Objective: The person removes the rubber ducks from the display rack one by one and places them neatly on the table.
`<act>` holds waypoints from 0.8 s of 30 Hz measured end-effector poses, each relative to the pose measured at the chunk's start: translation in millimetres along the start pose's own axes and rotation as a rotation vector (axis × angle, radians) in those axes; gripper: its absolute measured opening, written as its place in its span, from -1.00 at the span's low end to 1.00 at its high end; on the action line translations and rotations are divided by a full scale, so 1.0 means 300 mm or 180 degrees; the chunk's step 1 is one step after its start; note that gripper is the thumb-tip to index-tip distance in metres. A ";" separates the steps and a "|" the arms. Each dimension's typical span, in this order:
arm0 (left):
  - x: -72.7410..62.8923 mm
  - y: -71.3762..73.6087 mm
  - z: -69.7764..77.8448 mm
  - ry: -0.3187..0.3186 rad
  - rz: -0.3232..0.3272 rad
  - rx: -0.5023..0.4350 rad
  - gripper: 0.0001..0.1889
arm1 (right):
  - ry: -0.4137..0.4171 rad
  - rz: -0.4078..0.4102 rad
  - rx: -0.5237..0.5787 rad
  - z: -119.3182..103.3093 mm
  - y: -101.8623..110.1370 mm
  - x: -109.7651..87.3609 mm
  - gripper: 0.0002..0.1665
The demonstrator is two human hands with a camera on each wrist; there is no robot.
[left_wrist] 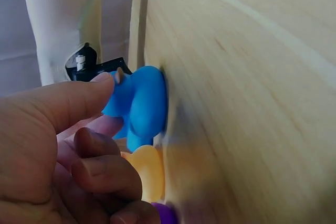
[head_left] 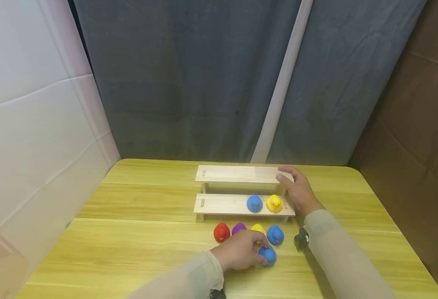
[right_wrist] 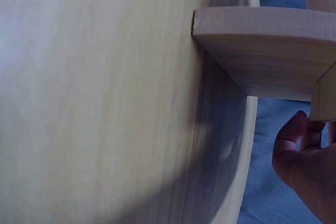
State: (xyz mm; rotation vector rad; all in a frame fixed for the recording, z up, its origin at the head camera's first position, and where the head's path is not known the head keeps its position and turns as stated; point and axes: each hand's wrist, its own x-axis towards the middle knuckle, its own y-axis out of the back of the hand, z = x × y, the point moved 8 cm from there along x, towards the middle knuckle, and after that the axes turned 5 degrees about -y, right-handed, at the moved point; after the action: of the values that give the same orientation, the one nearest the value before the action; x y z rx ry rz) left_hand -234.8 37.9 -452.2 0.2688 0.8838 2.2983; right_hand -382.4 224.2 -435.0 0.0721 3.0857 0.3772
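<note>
My left hand pinches a blue rubber duck at the front of the table, thumb and forefinger on its head; the left wrist view shows the duck close to the wood surface. My right hand grips the right end of the upper board of a two-step wooden shelf. In the right wrist view its fingers curl at the wood. On the lower step sit a blue duck and a yellow duck.
Before the shelf stand a red duck, a purple duck, a yellow duck and another blue duck. My left hand partly covers the purple and yellow ones. A grey curtain hangs behind the table.
</note>
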 end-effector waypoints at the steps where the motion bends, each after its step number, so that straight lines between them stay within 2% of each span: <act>1: -0.003 0.006 0.001 0.0001 -0.0010 -0.0066 -0.73 | -0.0004 0.0000 -0.0002 0.001 0.000 0.000 -0.37; 3: -0.008 0.026 0.005 -0.0033 -0.0034 -0.0195 -0.70 | -0.0023 0.0008 -0.0002 0.002 0.000 -0.001 -0.37; 6: -0.012 0.076 0.016 -0.0204 -0.0044 -0.0343 -0.67 | -0.0029 0.0016 -0.0016 0.000 -0.001 -0.002 -0.36; 8: -0.011 0.127 0.024 -0.0345 0.0021 -0.0354 -0.67 | -0.0019 0.0021 -0.0028 0.000 -0.001 -0.002 -0.36; 10: -0.012 0.187 0.024 -0.0406 0.0148 -0.0347 -0.68 | -0.0013 0.0020 -0.0030 0.001 -0.002 -0.002 -0.36; 13: -0.014 0.286 0.009 -0.0376 0.0440 -0.0320 -0.71 | -0.0015 0.0035 -0.0031 0.003 -0.001 -0.002 -0.36; 17: -0.018 0.411 -0.035 -0.0343 0.0909 -0.0275 -0.74 | 0.0009 0.0034 -0.0002 0.001 0.000 -0.001 -0.37; 24: -0.038 0.581 -0.117 -0.0473 0.1764 -0.0325 -0.76 | 0.0016 0.0025 0.0051 -0.002 -0.002 0.000 -0.39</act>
State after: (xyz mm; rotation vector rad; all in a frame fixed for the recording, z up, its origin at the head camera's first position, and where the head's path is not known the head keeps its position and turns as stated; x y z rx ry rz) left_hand -327.9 -85.4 -363.4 0.7032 0.6701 2.7705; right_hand -382.3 223.4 -434.6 0.0839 3.0945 0.3534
